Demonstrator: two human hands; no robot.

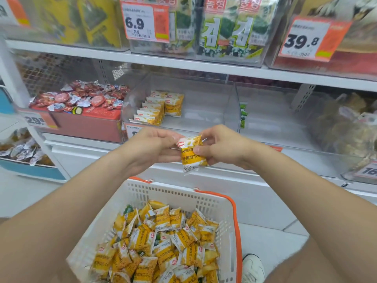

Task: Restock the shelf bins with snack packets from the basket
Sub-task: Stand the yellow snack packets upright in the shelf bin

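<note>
A yellow-and-white snack packet (192,155) hangs upright between both hands, above the basket. My right hand (222,147) pinches its upper right edge with thumb and fingers. My left hand (151,149) touches its top left corner with curled fingertips. Below, a white basket (222,203) with orange handles holds several matching yellow packets (163,240), with a few green ones mixed in. On the middle shelf a clear bin (204,111) contains a neat row of the same yellow packets (155,110) at its left side.
A red bin of round red-and-white snacks (81,97) sits left of the clear bin. To the right, another clear bin holds a green packet (243,115). The shelf above carries seaweed packs and price tags (145,21). My white shoe (253,268) stands beside the basket.
</note>
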